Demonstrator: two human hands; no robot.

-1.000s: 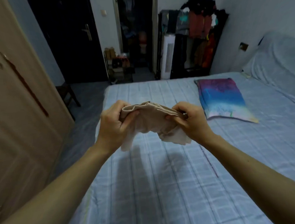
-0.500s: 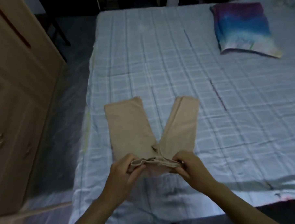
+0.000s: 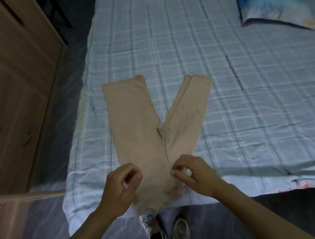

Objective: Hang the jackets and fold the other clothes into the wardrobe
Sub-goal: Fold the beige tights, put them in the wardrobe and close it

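I see the trousers (image 3: 153, 128) lying flat on the bed (image 3: 243, 115), close to its left edge, with the waist toward me and the two legs spread apart away from me. My left hand (image 3: 120, 187) and right hand (image 3: 197, 175) sit side by side over the waist end; I cannot tell whether they grip it. The wardrobe (image 3: 16, 89) stands left of the bed, across a strip of floor (image 3: 68, 87). A pillow (image 3: 274, 7) lies on the bed at the far right, well apart from the trousers. Shoes (image 3: 181, 228) stand just below the bed's near edge.
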